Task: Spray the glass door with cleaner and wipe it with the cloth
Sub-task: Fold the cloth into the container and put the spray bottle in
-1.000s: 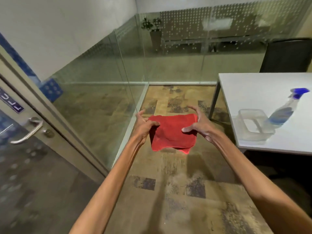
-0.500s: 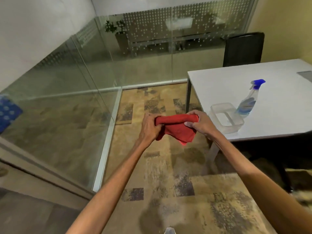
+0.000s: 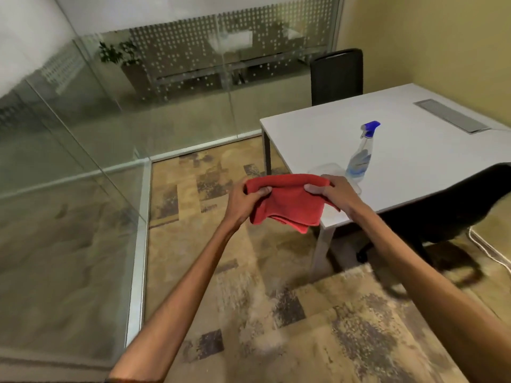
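I see both hands pinching the red cloth (image 3: 287, 201) at centre frame: left hand (image 3: 243, 200) on its 9 o'clock edge, right hand (image 3: 336, 196) on its 3 o'clock. Spray bottle (image 3: 360, 156) upright on white table (image 3: 414, 150), 2 o'clock.

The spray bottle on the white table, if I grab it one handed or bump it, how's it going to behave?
The spray bottle stands tall and narrow on the table, so a bump would probably tip it. Its clear body looks mostly empty, so it is likely light. The smooth plastic may be slippery; the blue trigger head looks like the surer grip.
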The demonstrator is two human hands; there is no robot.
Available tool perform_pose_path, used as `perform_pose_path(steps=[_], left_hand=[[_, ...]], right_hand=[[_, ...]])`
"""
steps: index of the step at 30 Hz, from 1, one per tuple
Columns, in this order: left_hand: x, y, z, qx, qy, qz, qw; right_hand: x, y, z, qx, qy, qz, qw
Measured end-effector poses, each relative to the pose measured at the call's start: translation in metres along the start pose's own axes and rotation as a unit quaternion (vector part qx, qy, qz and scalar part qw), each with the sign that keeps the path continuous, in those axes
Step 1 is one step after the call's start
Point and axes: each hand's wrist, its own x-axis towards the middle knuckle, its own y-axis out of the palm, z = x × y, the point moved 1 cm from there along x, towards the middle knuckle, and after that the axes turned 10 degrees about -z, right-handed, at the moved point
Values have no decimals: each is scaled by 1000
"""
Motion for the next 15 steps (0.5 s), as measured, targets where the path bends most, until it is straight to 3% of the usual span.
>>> perform_pose_path(steps=[5,10,15], left_hand=[[12,53,-2,-48,-32,36,998],[22,106,-2,-21,-51,7,998],[28,166,-13,-30,-92,-47,994]], right_hand=[[12,-22,-18,122,71,-60,988],[33,-48,-45,125,73,-97,985],[60,-83,-59,107,80,-25,991]])
